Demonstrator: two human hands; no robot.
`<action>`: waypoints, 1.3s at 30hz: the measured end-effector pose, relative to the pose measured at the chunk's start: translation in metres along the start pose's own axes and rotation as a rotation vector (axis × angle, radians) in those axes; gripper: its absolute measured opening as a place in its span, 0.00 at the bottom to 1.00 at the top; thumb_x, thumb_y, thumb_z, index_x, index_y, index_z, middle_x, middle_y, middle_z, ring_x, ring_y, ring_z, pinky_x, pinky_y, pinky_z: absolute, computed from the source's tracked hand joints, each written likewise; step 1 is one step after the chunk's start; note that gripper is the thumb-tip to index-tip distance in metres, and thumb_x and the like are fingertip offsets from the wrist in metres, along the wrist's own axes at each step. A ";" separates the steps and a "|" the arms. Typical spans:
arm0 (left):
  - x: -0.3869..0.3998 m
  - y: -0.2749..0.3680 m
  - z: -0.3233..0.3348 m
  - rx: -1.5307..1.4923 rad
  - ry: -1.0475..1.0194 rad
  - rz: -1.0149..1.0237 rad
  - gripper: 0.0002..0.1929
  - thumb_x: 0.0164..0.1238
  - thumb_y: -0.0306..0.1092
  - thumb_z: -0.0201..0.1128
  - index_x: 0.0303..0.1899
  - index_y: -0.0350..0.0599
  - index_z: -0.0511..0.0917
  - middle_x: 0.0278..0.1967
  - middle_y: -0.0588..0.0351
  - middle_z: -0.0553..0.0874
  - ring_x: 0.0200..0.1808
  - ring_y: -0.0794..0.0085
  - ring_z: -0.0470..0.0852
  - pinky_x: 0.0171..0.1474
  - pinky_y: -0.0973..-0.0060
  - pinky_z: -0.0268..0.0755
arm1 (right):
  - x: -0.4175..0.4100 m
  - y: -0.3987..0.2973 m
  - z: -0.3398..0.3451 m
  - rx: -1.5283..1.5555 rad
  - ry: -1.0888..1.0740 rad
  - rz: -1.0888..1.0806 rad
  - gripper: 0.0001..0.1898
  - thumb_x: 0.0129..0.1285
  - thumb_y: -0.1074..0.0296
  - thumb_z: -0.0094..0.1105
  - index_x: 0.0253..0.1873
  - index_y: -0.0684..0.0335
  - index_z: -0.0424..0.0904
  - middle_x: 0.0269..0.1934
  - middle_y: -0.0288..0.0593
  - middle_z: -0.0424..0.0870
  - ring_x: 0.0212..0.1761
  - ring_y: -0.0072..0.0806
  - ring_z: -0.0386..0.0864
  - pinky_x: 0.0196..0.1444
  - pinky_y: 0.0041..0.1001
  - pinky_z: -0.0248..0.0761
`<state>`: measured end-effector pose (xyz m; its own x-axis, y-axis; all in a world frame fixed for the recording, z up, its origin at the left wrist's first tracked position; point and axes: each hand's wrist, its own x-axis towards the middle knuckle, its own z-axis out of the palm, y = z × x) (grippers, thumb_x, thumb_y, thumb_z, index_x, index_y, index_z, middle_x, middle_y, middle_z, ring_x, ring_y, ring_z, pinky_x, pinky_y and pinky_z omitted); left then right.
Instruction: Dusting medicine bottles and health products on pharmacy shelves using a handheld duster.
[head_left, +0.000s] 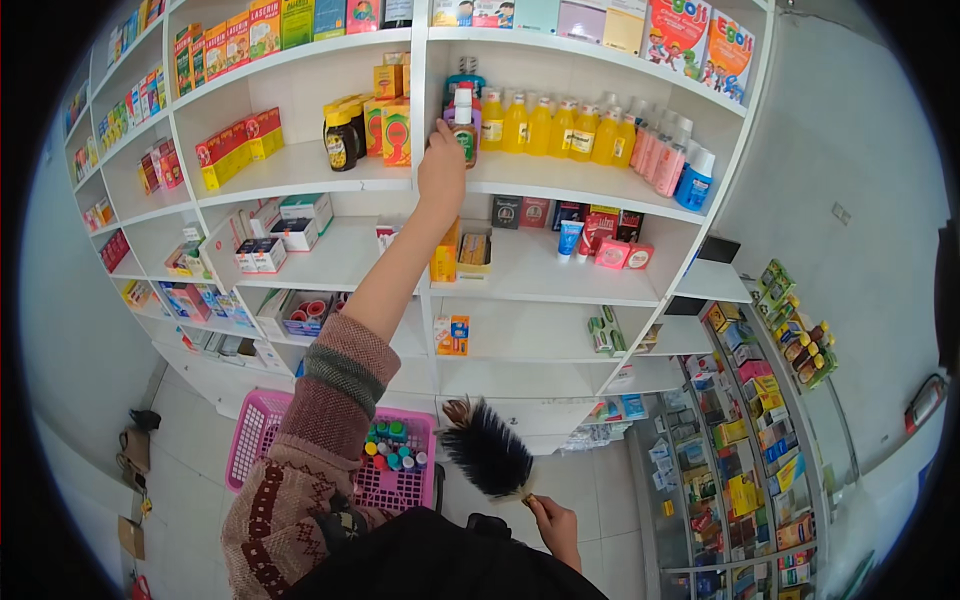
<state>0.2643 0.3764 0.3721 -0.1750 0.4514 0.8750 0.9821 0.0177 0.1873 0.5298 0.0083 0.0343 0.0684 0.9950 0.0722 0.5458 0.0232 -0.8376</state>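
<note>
My left hand (442, 161) reaches up to a shelf in the white shelving unit. Its fingers lie against the left side of a brown mouthwash bottle (466, 142) with a white cap and a green label; whether they close around it is hidden. Purple and teal bottles (466, 84) stand behind that one. To its right runs a group of yellow bottles (539, 127), then pink ones (666, 161) and a blue bottle (695, 180). Low in front of my body, my right hand (553, 526) grips the handle of a feather duster (491, 454) with dark feathers.
A pink plastic basket (255, 435) holding several capped bottles (394, 442) is below my left arm. Honey-type bottles (341, 142) and yellow boxes (396, 133) stand left of the shelf divider (421, 90). At right is a glass display case (739, 450) full of packets.
</note>
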 end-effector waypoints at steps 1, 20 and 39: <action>0.000 -0.001 -0.002 0.058 0.009 0.016 0.23 0.63 0.23 0.54 0.60 0.28 0.64 0.40 0.47 0.78 0.36 0.64 0.85 0.32 0.75 0.80 | -0.003 0.001 0.002 -0.013 -0.016 0.007 0.11 0.64 0.62 0.60 0.44 0.63 0.84 0.21 0.46 0.81 0.19 0.26 0.76 0.24 0.25 0.66; -0.363 -0.190 -0.062 -0.314 -0.763 0.089 0.14 0.55 0.34 0.61 0.43 0.41 0.76 0.37 0.50 0.79 0.42 0.56 0.80 0.42 0.64 0.75 | -0.020 -0.044 0.089 -0.176 -0.111 0.255 0.13 0.68 0.60 0.51 0.49 0.60 0.79 0.31 0.53 0.82 0.32 0.49 0.80 0.34 0.37 0.72; -0.746 -0.435 -0.068 -0.124 -1.653 0.045 0.11 0.55 0.28 0.59 0.42 0.43 0.79 0.42 0.48 0.79 0.44 0.54 0.81 0.46 0.59 0.77 | -0.069 -0.068 0.212 -0.364 -0.439 0.483 0.12 0.66 0.60 0.52 0.49 0.58 0.78 0.31 0.51 0.83 0.33 0.49 0.81 0.35 0.38 0.71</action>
<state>-0.0368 -0.0286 -0.3323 0.1884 0.8490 -0.4937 0.9589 -0.0504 0.2794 0.3111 -0.0419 -0.0289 0.0722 0.8355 -0.5448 0.7865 -0.3836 -0.4840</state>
